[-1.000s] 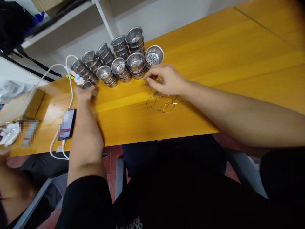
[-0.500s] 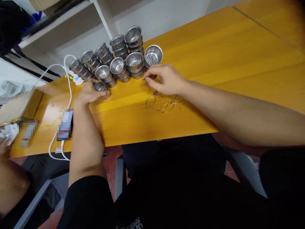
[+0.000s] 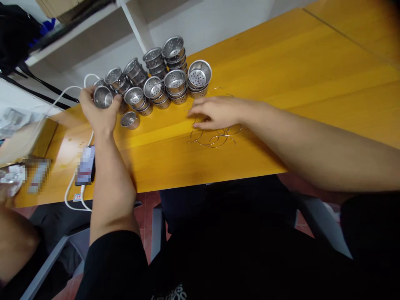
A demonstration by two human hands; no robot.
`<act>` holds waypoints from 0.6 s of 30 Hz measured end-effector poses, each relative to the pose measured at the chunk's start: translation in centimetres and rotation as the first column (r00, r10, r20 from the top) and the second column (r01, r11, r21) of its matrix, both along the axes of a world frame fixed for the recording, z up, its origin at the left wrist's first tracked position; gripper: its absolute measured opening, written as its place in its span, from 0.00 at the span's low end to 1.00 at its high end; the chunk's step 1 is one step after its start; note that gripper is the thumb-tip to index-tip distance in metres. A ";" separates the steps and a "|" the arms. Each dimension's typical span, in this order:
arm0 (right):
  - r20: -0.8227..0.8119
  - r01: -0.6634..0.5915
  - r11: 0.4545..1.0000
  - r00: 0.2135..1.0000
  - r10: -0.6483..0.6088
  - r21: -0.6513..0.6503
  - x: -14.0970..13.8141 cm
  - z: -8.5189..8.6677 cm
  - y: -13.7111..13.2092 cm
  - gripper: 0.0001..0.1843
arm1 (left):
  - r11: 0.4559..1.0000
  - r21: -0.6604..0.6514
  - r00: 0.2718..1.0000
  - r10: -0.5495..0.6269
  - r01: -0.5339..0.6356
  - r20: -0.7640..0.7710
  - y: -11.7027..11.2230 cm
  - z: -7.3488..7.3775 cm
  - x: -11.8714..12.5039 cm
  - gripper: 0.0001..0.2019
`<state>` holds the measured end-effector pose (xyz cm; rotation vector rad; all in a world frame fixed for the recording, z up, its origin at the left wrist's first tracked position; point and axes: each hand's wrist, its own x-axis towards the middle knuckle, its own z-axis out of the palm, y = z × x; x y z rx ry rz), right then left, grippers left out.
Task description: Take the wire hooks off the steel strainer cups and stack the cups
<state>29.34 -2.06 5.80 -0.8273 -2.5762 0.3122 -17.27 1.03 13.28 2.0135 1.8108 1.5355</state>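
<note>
My left hand (image 3: 95,111) is raised over the yellow table (image 3: 281,83), fingers wrapped round a small perforated steel cup (image 3: 103,96). A single loose cup (image 3: 130,120) lies on the table just right of that hand. Behind it stand several stacks of the same steel cups (image 3: 162,79). My right hand (image 3: 215,112) rests on a small heap of thin wire rings (image 3: 212,136), fingers stretched forward and close together; whether they pinch a ring I cannot make out.
A phone (image 3: 85,165) on a white charging cable (image 3: 70,189) lies at the table's left. Crumpled wrappers (image 3: 12,179) and a cardboard box (image 3: 21,139) sit at the far left. Another person's arm (image 3: 12,246) shows at the bottom left. A white shelf frame (image 3: 134,25) stands behind the cups.
My left hand let the cup it had slid out stay on the table, moved back left and lifted another cup. My right hand flattened onto the wire rings.
</note>
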 end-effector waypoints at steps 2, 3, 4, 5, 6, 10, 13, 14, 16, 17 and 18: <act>0.058 0.015 1.000 0.998 -0.015 0.004 0.2 -0.5 0.3 0.24 | 0.987 0.137 0.996 -0.082 0.086 -0.034 -0.4 0.2 2.1 0.47; 0.070 0.019 1.000 0.997 -0.019 0.005 0.2 -0.7 0.4 0.24 | 0.980 0.123 0.987 -0.150 0.156 -0.056 -0.6 0.0 3.5 0.52; 0.075 0.016 1.000 0.997 -0.017 0.006 0.2 -0.8 0.4 0.24 | 0.976 0.078 0.978 -0.200 0.204 -0.056 -0.9 -0.4 5.0 0.53; 0.077 0.011 1.000 0.997 -0.011 0.006 0.2 -0.9 0.5 0.23 | 0.973 -0.007 0.972 -0.230 0.230 -0.050 -1.3 -1.0 6.7 0.52; 0.078 0.005 1.000 0.997 -0.006 0.005 0.1 -0.9 0.5 0.21 | 0.963 -0.089 0.965 -0.259 0.256 -0.028 -1.6 -1.8 8.4 0.50; 0.128 0.020 1.000 0.992 -0.019 -0.006 -0.3 0.2 0.0 0.11 | 0.845 -0.277 0.888 -0.448 0.458 0.101 -2.7 -5.8 13.7 0.51; 0.178 0.071 0.995 0.982 -0.058 -0.067 -0.8 1.7 -0.8 0.09 | 0.713 -0.294 0.768 -0.619 0.637 0.162 -2.4 -8.6 14.9 0.57; 0.198 0.082 0.993 0.978 -0.063 -0.088 -1.0 2.1 -1.1 0.08 | 0.681 -0.281 0.733 -0.659 0.676 0.166 -2.0 -9.3 14.8 0.59; 0.245 0.095 0.990 0.967 -0.067 -0.103 -1.2 2.8 -1.6 0.07 | 0.638 -0.245 0.679 -0.716 0.731 0.163 -1.0 -10.4 14.4 0.61; 0.262 0.099 0.990 0.963 -0.070 -0.101 -1.3 3.0 -1.8 0.08 | 0.628 -0.224 0.664 -0.731 0.745 0.159 -0.5 -10.8 14.2 0.61; 0.269 0.101 0.990 0.960 -0.072 -0.096 -1.3 3.2 -1.9 0.08 | 0.627 -0.202 0.656 -0.738 0.753 0.155 -0.1 -11.2 13.9 0.61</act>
